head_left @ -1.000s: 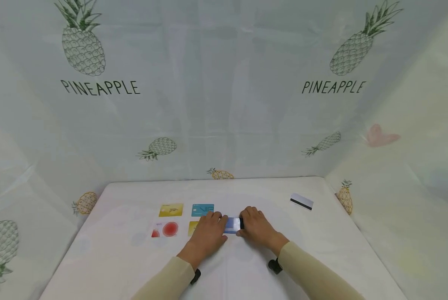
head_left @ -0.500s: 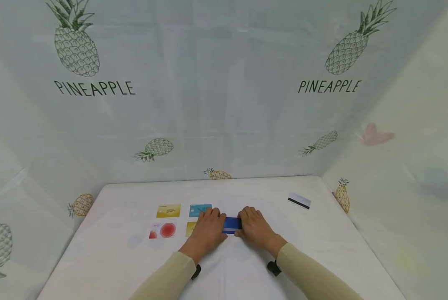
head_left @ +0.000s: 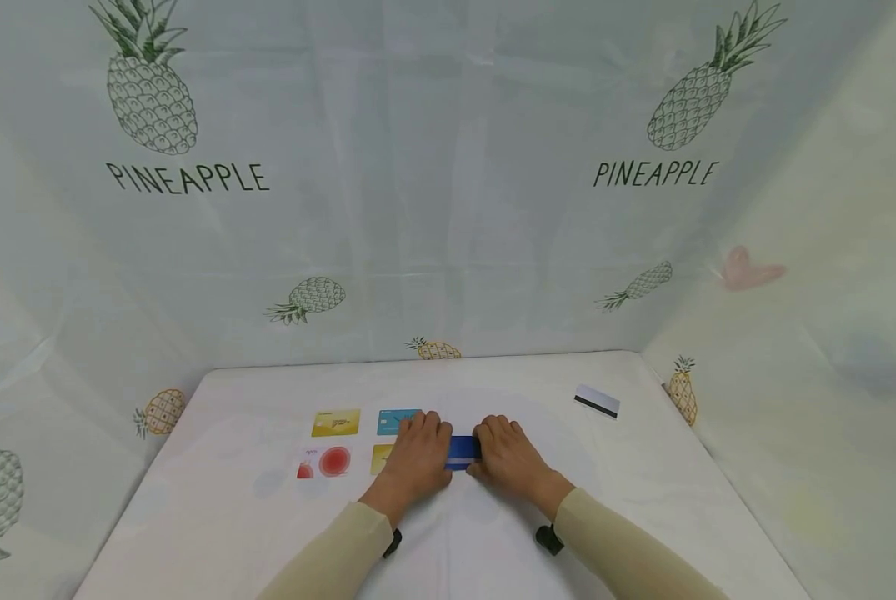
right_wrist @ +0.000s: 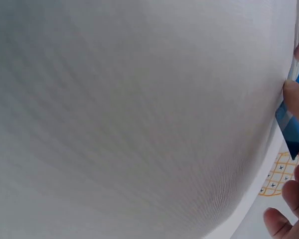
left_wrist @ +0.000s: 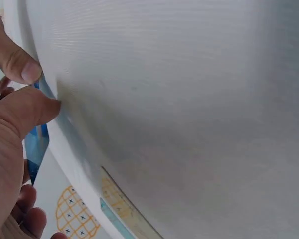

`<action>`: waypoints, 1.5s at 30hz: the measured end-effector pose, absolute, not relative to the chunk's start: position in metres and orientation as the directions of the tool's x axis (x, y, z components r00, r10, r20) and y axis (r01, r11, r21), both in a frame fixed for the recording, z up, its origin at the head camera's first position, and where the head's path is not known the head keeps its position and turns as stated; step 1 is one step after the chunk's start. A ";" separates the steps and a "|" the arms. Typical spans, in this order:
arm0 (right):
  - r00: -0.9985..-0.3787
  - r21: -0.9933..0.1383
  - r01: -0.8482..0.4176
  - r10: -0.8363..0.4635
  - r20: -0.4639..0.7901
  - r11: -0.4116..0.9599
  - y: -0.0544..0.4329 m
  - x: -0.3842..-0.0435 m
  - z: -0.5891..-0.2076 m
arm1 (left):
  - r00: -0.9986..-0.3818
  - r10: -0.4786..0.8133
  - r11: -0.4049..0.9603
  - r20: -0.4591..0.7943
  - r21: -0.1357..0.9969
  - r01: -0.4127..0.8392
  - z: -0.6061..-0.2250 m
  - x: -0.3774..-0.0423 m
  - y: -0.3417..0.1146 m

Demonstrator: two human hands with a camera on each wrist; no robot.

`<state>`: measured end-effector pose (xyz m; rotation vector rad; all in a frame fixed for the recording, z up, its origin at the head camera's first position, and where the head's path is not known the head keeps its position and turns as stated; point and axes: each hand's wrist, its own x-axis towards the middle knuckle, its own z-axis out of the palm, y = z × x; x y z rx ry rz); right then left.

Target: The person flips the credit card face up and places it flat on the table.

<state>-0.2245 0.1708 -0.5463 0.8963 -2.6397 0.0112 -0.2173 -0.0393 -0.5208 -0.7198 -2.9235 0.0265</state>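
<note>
A dark blue card (head_left: 463, 452) with a pale stripe lies between my two hands in the head view, low over the white table or on it. My left hand (head_left: 420, 457) pinches its left end, thumb at the near edge and fingers at the far edge. At the right end my right hand (head_left: 513, 460) pinches it likewise. The wrist views show the same card (left_wrist: 37, 144) at the image edge, its blue corner (right_wrist: 291, 127) tilted beside the right thumb. Both of its ends are hidden under fingers.
Left of the hands lie a yellow card (head_left: 335, 422), a teal card (head_left: 398, 421), a white card with a red circle (head_left: 334, 461) and another yellow card (head_left: 382, 458), partly covered by the left hand. A pale card with a black stripe (head_left: 597, 402) lies back right on the table (head_left: 215, 517).
The card's face looked pale and shiny a second ago, with a dark patch at its right end; now it looks dark blue with a stripe. Both hands keep their hold, and the view shifted slightly.
</note>
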 end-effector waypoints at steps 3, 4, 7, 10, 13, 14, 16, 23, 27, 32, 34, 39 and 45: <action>-0.732 0.117 -0.588 -0.588 0.344 0.800 0.170 -0.224 -0.546 | -0.879 0.457 0.889 0.135 -0.024 0.458 -0.521 -0.217 -0.042; -0.730 0.121 -0.588 -0.588 0.348 0.800 0.170 -0.224 -0.546 | -0.879 0.455 0.889 0.140 -0.018 0.457 -0.520 -0.217 -0.043; -0.723 0.129 -0.590 -0.593 0.356 0.797 0.169 -0.223 -0.543 | -0.878 0.452 0.889 0.158 -0.005 0.457 -0.519 -0.217 -0.046; -0.717 0.148 -0.589 -0.598 0.358 0.795 0.168 -0.223 -0.541 | -0.875 0.452 0.889 0.172 -0.001 0.458 -0.518 -0.217 -0.047; -0.714 0.166 -0.586 -0.602 0.356 0.793 0.168 -0.223 -0.539 | -0.873 0.452 0.888 0.181 0.002 0.460 -0.518 -0.217 -0.047; -0.713 0.170 -0.586 -0.604 0.355 0.792 0.168 -0.223 -0.539 | -0.872 0.453 0.887 0.185 0.003 0.461 -0.517 -0.217 -0.047; -0.711 0.173 -0.589 -0.608 0.354 0.790 0.168 -0.223 -0.537 | -0.870 0.454 0.887 0.193 0.000 0.462 -0.516 -0.217 -0.047; -0.696 0.182 -0.596 -0.616 0.369 0.782 0.166 -0.223 -0.534 | -0.867 0.452 0.888 0.210 -0.006 0.461 -0.510 -0.214 -0.047; -0.690 0.183 -0.600 -0.620 0.373 0.778 0.166 -0.223 -0.533 | -0.859 0.456 0.884 0.232 -0.006 0.467 -0.509 -0.213 -0.048; -0.685 0.189 -0.604 -0.626 0.372 0.774 0.165 -0.224 -0.533 | -0.857 0.453 0.887 0.245 -0.022 0.462 -0.509 -0.213 -0.049; -0.678 0.192 -0.607 -0.628 0.381 0.772 0.164 -0.224 -0.533 | -0.863 0.445 0.891 0.239 -0.023 0.453 -0.509 -0.213 -0.049; -0.664 0.203 -0.608 -0.631 0.400 0.768 0.163 -0.224 -0.533 | -0.868 0.438 0.893 0.234 -0.002 0.450 -0.507 -0.212 -0.048; -0.666 0.201 -0.611 -0.635 0.393 0.766 0.163 -0.223 -0.534 | -0.867 0.450 0.882 0.213 0.045 0.468 -0.503 -0.211 -0.047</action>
